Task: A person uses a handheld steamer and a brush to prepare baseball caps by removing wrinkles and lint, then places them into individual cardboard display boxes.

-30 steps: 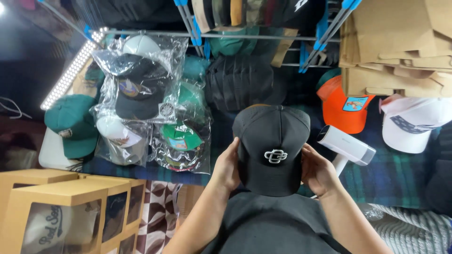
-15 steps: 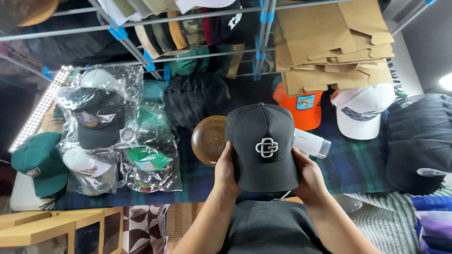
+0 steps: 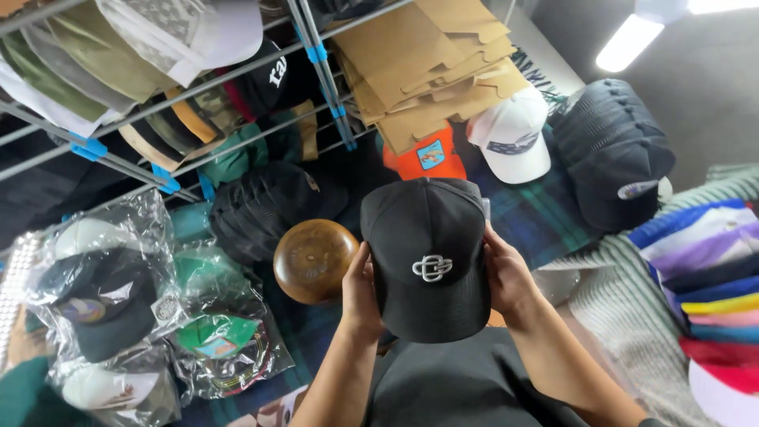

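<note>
Since a moment before, his view had swung right, the bagged caps [image 3: 118,308] sliding left. Left hand [image 3: 361,294] and right hand [image 3: 506,278] stayed clamped on the black cap [image 3: 427,257], held emblem-up over his lap, right of the wooden bowl [image 3: 315,261], seemingly for inspection.

Cap shop: racked caps [image 3: 158,119], bagged caps [image 3: 103,300], flat boxes [image 3: 427,71].

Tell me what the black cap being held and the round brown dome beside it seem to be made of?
Black cap: apparently matte woven fabric with stitched panel seams and a raised white emblem, perhaps embroidered. Brown dome: looks like polished wood, with grain and a soft sheen.
</note>
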